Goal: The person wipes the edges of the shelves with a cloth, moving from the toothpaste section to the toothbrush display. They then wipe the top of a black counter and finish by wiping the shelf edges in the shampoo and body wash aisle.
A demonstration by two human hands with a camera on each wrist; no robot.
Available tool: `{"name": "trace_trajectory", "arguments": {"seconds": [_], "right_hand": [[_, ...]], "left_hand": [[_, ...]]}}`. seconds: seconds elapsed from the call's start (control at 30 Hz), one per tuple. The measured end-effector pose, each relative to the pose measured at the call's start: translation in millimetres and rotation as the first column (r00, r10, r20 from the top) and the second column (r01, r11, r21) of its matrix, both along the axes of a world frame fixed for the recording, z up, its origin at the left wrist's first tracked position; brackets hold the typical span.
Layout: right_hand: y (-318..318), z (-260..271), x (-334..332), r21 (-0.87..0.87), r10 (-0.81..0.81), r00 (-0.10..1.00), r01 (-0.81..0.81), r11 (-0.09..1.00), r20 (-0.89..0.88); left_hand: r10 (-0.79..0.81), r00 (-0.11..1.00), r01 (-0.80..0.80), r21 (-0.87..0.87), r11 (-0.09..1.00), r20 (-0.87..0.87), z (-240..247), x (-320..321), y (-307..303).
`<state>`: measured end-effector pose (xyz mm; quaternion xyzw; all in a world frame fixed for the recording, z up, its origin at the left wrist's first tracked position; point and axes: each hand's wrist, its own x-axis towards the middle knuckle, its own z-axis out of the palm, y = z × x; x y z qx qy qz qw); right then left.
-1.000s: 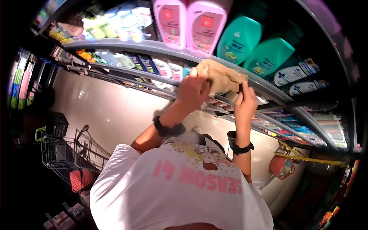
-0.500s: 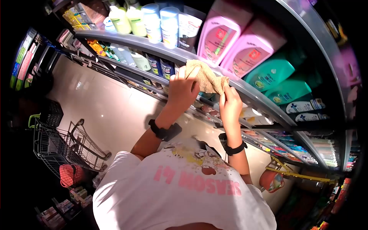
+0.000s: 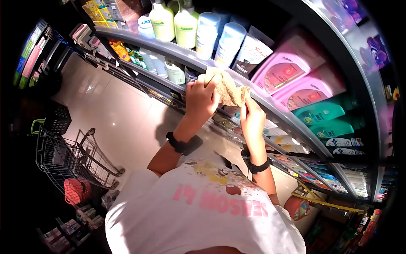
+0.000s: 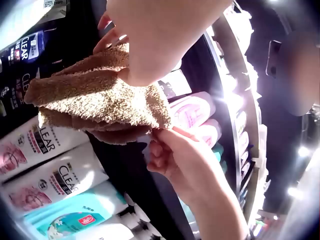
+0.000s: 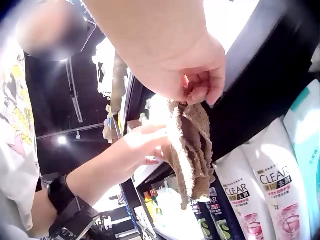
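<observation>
Cloth point(image 3: 227, 89) at the front edge of the shelf point(image 3: 169, 49), left grip point(image 3: 199, 100) and right grip point(image 3: 253, 120) both pinching it; only wrist views reveal white bottles' point(image 4: 75, 170) CLEAR lettering.

A shop: long shelves point(image 3: 163, 49) of toiletry bottles point(image 3: 287, 75), a shopping cart point(image 3: 57, 157).

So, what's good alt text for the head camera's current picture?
A person's left hand and right hand hold a tan cloth at the edge of a shelf of bottles. Below is their white T-shirt; a shopping cart stands at picture left.
</observation>
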<state>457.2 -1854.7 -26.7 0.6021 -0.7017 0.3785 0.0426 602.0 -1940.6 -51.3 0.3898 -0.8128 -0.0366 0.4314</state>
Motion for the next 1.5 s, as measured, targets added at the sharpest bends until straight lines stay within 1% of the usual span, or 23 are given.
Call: {"name": "trace_trajectory", "arguments": {"seconds": [0.03,0.23,0.3,0.37,0.43,0.57,0.6,0.63,0.77,0.8,0.83,0.9,0.97,1.03,1.1,1.13,1.17,1.23,1.27,1.3,1.37,1.4,1.5], "right_hand": [[-4,0,4,-0.001,0.009,1.0,-0.009,1.0,0.021],[-21,3,22,0.022,-0.021,1.0,0.021,1.0,0.003],[-26,0,25,0.006,-0.023,1.0,0.023,1.0,-0.01],[-31,-1,30,0.044,-0.019,1.0,0.019,0.999,0.003],[-38,1,39,0.028,-0.011,1.0,0.011,1.0,-0.001],[-56,0,60,0.037,-0.032,0.999,0.033,0.999,-0.004],[-60,-1,66,0.056,-0.041,0.999,0.041,0.998,-0.01],[-64,-2,70,0.054,-0.041,0.999,0.041,0.998,-0.006],[-81,-5,88,0.066,-0.013,0.998,0.017,0.998,-0.063],[-85,-6,93,0.027,-0.027,1.0,0.027,0.999,0.011],[-88,-7,96,0.029,-0.037,0.999,0.037,0.999,0.01],[-91,-10,99,0.036,0.002,1.0,-0.001,0.999,-0.027],[-91,-8,105,0.087,0.01,1.0,-0.01,0.996,0.009],[-87,-10,109,0.049,0.054,0.979,-0.064,0.997,0.195],[-75,0,112,-0.064,0.091,0.976,-0.08,0.995,0.196],[-72,2,115,-0.201,0.13,0.97,-0.089,0.975,0.203],[-68,1,114,-0.239,0.175,0.959,-0.12,0.963,0.221],[-71,2,113,-0.319,0.333,0.94,-0.295,0.901,0.072],[-75,7,113,-0.282,0.376,0.927,-0.355,0.892,0.022],[-82,7,117,-0.251,0.404,0.913,-0.381,0.89,0.05],[-102,16,124,-0.205,0.402,0.915,-0.397,0.894,-0.019],[-111,20,126,-0.135,0.423,0.906,-0.422,0.896,-0.022],[-132,15,134,-0.031,0.366,0.925,-0.371,0.928,-0.104]], "left_hand": [[-0.003,1.0,0.003,0.0,1.0,-0.018,1,3,-3],[-0.021,0.997,0.02,-0.028,0.999,-0.07,-5,14,-26],[-0.017,0.998,0.014,-0.05,0.999,-0.054,-9,18,-34],[-0.035,0.996,0.031,-0.059,0.998,-0.077,-7,24,-41],[-0.037,0.996,0.032,-0.066,0.997,-0.077,-8,34,-49],[-0.027,0.999,0.024,-0.065,0.998,-0.044,-9,55,-66],[-0.056,0.995,0.05,-0.08,0.996,-0.08,-13,60,-72],[-0.056,0.995,0.05,-0.082,0.995,-0.077,-14,65,-76],[-0.033,0.997,0.024,-0.119,0.993,-0.074,-14,80,-92],[-0.024,0.998,0.019,-0.095,0.995,-0.058,-14,84,-94],[-0.034,0.998,0.029,-0.093,0.995,-0.059,-14,88,-96],[-0.035,0.998,0.032,-0.058,0.998,-0.05,-16,92,-101],[-0.029,0.998,0.025,-0.061,0.998,-0.051,-16,94,-104],[0.021,0.998,-0.024,-0.064,0.998,-0.055,-13,96,-105],[0.023,0.998,-0.026,-0.053,0.998,-0.05,-9,99,-104],[0.034,0.998,-0.036,-0.049,0.998,-0.047,-8,100,-104],[0.05,0.998,-0.052,-0.046,0.998,-0.045,-7,100,-104],[0.055,0.998,-0.056,-0.024,0.998,-0.037,-7,101,-103],[0.043,0.998,-0.044,-0.018,0.999,-0.035,-8,101,-103],[0.035,0.999,-0.036,-0.017,0.999,-0.033,-6,101,-105],[0.065,0.998,-0.065,0.002,0.998,0.007,0,103,-103],[0.083,0.997,-0.083,0.011,0.996,0.01,-1,104,-105],[0.126,0.992,-0.126,0.026,0.992,-0.005,0,108,-108]]}}
